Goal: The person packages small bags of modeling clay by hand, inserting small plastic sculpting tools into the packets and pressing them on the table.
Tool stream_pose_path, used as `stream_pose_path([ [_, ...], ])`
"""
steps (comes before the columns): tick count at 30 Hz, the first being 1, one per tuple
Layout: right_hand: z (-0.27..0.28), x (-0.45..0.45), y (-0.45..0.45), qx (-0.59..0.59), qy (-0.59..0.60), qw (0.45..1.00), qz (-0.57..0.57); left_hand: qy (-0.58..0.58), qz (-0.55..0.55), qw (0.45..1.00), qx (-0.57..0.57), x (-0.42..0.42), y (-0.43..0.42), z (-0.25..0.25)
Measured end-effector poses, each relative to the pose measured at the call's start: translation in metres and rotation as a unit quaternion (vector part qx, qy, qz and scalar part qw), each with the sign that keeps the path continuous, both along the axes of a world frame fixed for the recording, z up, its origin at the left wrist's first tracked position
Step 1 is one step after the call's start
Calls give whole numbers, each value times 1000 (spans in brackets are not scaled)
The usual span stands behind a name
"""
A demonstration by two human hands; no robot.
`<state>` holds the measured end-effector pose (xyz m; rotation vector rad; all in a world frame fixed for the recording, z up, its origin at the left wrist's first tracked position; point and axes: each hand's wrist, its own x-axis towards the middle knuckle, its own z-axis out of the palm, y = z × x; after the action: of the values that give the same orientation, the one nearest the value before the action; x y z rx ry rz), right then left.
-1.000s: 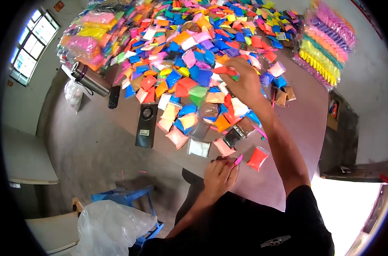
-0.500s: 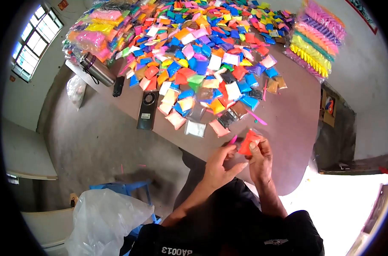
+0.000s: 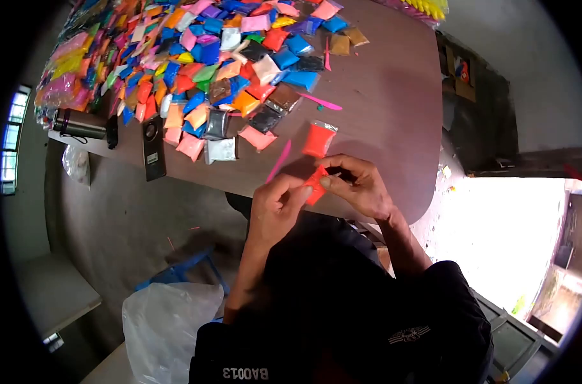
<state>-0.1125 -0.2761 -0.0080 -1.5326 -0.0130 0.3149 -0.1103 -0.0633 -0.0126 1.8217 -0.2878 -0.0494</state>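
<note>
Pinched between both hands, near the table's front edge, is a small red packet (image 3: 316,194) of soft-looking material, partly covered by fingers. My left hand (image 3: 275,205) is closed on its left side, thumb and forefinger together. From the right, my right hand (image 3: 361,189) grips the same piece with thumb and bent fingers. Just beyond the fingertips, another red packet (image 3: 319,139) with a clear top edge lies flat on the table. A pink plastic stick (image 3: 280,159) rests left of it, and a second pink stick (image 3: 321,101) lies farther back.
A large heap of colourful packets (image 3: 204,70) covers the table's (image 3: 387,96) back and left. Along the left edge are a dark phone-like device (image 3: 153,150) and a steel flask (image 3: 80,123). A blue stool (image 3: 182,269) and a clear plastic bag (image 3: 169,320) are at lower left.
The view has swung, so the table contents appear farther left and higher. My left hand, earlier spread beside the red packet, now pinches it along with my right. The flat-lying red packet shows fully.
</note>
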Motion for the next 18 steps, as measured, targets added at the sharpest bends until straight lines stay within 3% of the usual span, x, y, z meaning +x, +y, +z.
stream_pose_path([
  [3, -9, -2, -4, 52, 4, 998, -28, 25, -19, 999, -1, 0, -3, -11],
  [5, -11, -5, 0, 85, 9, 994, -62, 152, 4, 953, -262, -2, -12, -23],
  [6, -13, -7, 1, 118, 13, 988, -95, 153, 3, 953, -262, -3, -16, -23],
  [12, -22, -14, 3, 92, 2, 989, -116, 178, 5, 962, -206, -4, -18, -21],
  [13, -17, -14, 2, 92, 4, 989, -118, 147, -9, 979, -139, -2, -11, -29],
  [15, -4, -12, -1, -53, -91, 992, -71, 118, -25, 990, -72, -1, -9, -28],
  [18, -8, -6, -5, -94, -145, 985, 11, 37, -31, 999, 10, 1, -12, -14],
])
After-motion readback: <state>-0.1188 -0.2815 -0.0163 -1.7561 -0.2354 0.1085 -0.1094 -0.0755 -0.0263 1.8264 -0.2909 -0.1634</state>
